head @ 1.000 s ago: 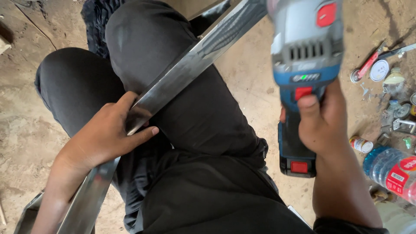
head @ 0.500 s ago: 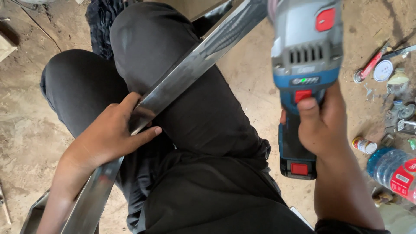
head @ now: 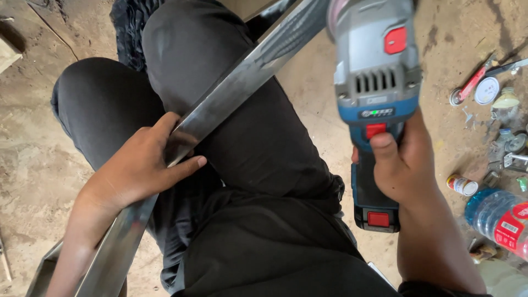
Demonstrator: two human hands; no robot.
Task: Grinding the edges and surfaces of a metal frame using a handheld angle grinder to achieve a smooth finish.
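Note:
My left hand (head: 140, 168) grips a long shiny metal bar (head: 231, 91) that lies slanted across my black-trousered thighs, running from the lower left to the top middle. My right hand (head: 404, 159) holds a cordless angle grinder (head: 377, 71) with a grey head, blue body and red buttons, raised at the upper right beside the bar's far end. My thumb rests on its red switch. The grinder's disc is out of view above the frame.
A plastic water bottle with a red label (head: 500, 217), a small can (head: 462, 185), a red-handled tool (head: 473, 82), a round lid (head: 487, 91) and small metal parts lie on the dirt floor at right. A wooden piece (head: 8, 52) sits at far left.
My view has shifted slightly, so my knees and the bar sit a little further right. Both hands keep their grips.

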